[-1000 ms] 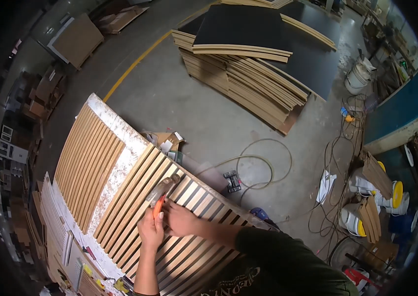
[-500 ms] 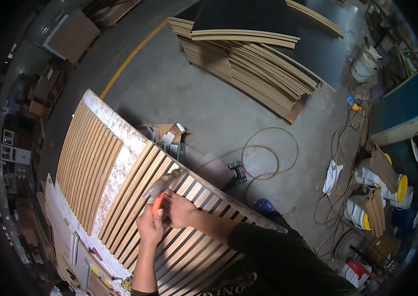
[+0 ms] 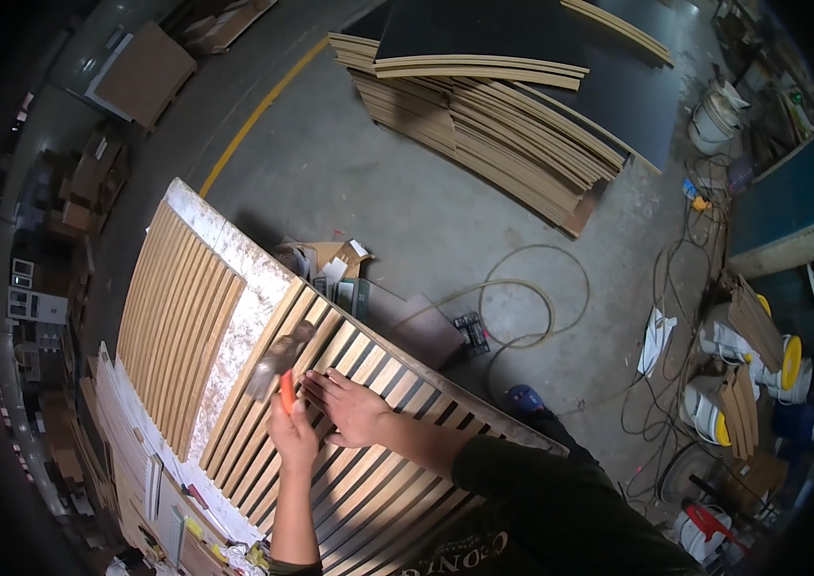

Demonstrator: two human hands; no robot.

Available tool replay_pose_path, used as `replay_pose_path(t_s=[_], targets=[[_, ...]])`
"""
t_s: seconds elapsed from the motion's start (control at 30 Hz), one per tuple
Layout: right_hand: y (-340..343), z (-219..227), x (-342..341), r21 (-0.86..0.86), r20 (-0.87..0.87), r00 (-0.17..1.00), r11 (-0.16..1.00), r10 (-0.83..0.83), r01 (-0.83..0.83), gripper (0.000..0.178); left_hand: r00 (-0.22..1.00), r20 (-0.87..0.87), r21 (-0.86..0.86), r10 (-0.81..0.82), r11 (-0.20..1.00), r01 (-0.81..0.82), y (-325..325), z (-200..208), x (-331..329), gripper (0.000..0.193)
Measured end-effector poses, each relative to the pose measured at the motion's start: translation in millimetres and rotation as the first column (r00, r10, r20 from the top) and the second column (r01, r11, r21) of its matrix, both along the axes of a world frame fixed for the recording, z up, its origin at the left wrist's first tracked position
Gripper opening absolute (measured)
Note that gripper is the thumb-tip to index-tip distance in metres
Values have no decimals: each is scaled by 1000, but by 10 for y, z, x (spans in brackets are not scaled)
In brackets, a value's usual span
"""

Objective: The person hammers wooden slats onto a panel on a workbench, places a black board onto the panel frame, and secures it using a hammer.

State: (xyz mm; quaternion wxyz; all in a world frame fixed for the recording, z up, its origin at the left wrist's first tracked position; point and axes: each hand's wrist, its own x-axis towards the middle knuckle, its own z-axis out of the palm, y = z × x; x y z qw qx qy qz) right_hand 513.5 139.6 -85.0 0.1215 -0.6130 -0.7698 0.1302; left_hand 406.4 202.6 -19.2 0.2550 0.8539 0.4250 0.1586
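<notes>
A hammer (image 3: pixel 272 363) with an orange grip and a motion-blurred metal head is in my left hand (image 3: pixel 293 437), whose fingers are wrapped round the handle. Its head is over the pale slats of a slatted wood panel (image 3: pixel 368 365) with dark gaps between them. Just right of the hammer, my right hand (image 3: pixel 357 411) rests on the slats with its fingers stretched out. Whether anything small lies under those fingers is hidden.
A second slatted panel (image 3: pixel 176 326) lies at the left on the same pale, stained worktop (image 3: pixel 243 259). Beyond it are stacked boards (image 3: pixel 522 144), a coiled hose (image 3: pixel 546 317) and a cardboard box (image 3: pixel 344 257) on the floor. Buckets (image 3: pixel 709 418) and cables stand at the right.
The hammer has swung left and down with my left hand. My right hand has flattened out and its fingers have straightened on the slats. The view has shifted slightly.
</notes>
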Motion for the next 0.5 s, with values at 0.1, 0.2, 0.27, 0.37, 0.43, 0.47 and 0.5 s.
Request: replay_pose_path(t_s=[0.1, 0.2, 0.27, 0.37, 0.43, 0.47, 0.5], targets=[[61, 15, -41, -82, -30, 998, 995, 48, -50, 74, 973, -228, 60, -20, 998, 34, 37, -236, -21, 30], [55, -6, -53, -112, -29, 999, 993, 41, -44, 73, 953, -301, -39, -21, 999, 10, 135, -167, -53, 34], [18, -31, -7, -71, -11, 1000, 997, 15, -16, 74, 991, -136, -25, -3, 1000, -1, 100, 41, 73, 27], [7, -16, 0, -17, 0, 1000, 1000, -2, 2, 76, 994, 20, -43, 108, 993, -108, 116, 95, 71, 26], [16, 24, 1, -7, -6, 1000, 1000, 13, -13, 76, 990, -10, 73, 138, 988, -137, 163, -62, 30, 27], [12, 138, 32, -79, 29, 998, 995, 56, -53, 75, 954, -290, 152, 73, 988, -30, 202, -130, 32, 28], [23, 148, 6, -71, 30, 998, 996, 61, -59, 75, 968, -247, 75, 28, 997, -10, 197, -168, 37, 29]])
